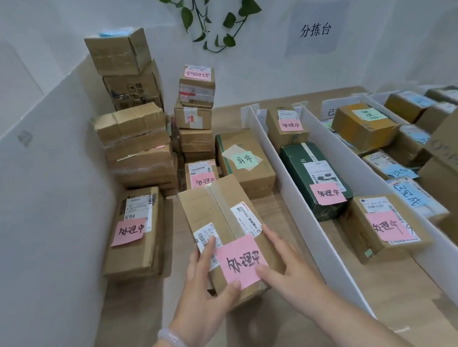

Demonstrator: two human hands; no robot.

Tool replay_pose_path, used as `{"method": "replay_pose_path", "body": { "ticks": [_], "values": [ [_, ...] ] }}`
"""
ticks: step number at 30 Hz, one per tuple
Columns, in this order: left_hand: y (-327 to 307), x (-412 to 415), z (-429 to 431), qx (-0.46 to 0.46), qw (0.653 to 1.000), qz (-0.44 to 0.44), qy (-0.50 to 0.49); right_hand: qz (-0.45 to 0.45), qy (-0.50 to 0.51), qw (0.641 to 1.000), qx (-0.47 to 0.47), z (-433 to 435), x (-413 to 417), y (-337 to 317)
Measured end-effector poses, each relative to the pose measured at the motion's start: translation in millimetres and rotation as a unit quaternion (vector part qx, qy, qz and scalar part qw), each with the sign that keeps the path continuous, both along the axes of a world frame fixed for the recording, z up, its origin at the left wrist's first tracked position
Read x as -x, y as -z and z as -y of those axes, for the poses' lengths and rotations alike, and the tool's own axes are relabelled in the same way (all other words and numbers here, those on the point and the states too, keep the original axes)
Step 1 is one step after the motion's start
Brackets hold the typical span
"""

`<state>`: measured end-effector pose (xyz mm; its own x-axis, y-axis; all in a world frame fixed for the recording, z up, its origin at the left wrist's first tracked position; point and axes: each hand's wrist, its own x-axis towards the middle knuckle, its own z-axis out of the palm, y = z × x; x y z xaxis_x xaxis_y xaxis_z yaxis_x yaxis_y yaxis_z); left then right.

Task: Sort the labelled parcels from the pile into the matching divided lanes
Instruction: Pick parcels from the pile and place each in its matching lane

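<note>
Both hands are on it now: a brown parcel (pixel 224 213) sits near centre, just left of the white divider (pixel 286 197), carrying a pink note (pixel 241 262) on its near end. The left hand (pixel 204 292) grips the near-left corner, fingers curled up over a barcode label and thumb at the note's lower edge, a pale bracelet (pixel 175 343) on the wrist. The right hand (pixel 284 270) clasps the near-right side, thumb pressed on the note, fingers running along the box's flank. The parcel looks tilted; whether it rests on the wooden table (pixel 263 208) or is off it, I can't tell. Far left, the pile (pixel 134 140) of cardboard boxes is stacked against the white side wall. Just behind the held parcel lies a box with a green note (pixel 244 159), and to the left a flat box with a pink note (pixel 132 231). Right of the divider, the lane holds three pink-noted parcels in a row: a brown one far (pixel 286 126), a dark green box (pixel 316 177) in the middle, another brown one near (pixel 385 229). Further right, parcels with blue notes (pixel 410 194) fill the next lane.
</note>
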<state>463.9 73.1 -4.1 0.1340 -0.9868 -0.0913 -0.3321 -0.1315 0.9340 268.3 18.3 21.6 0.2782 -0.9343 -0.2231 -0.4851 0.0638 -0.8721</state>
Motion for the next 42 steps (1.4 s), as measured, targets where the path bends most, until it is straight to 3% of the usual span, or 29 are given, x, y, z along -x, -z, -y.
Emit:
{"method": "replay_pose_path", "body": {
  "ticks": [5, 12, 26, 35, 42],
  "values": [
    [-34.0, 28.5, 16.2, 0.088, 0.996, -0.006, 0.028, 0.013, 0.040, 0.997, 0.069, -5.9, 27.3, -35.1],
    [-75.8, 98.1, 40.7, 0.144, 0.988, -0.022, 0.059, 0.027, 0.093, 0.990, 0.107, -1.1, 96.9, -85.3],
    [-84.0, 250.3, 40.3, 0.053, 0.992, -0.018, 0.111, 0.054, 0.150, 0.986, 0.049, -10.9, 242.5, -81.8],
    [-51.4, 274.4, 20.3, -0.017, 0.997, -0.039, 0.064, 0.018, 0.055, 0.998, 0.000, -11.6, 270.0, -52.5],
    [-55.3, 271.9, 11.9, -0.018, 1.000, -0.015, 0.021, 0.027, 0.007, 1.000, 0.001, -5.9, 267.6, -46.0]
  ]
}}
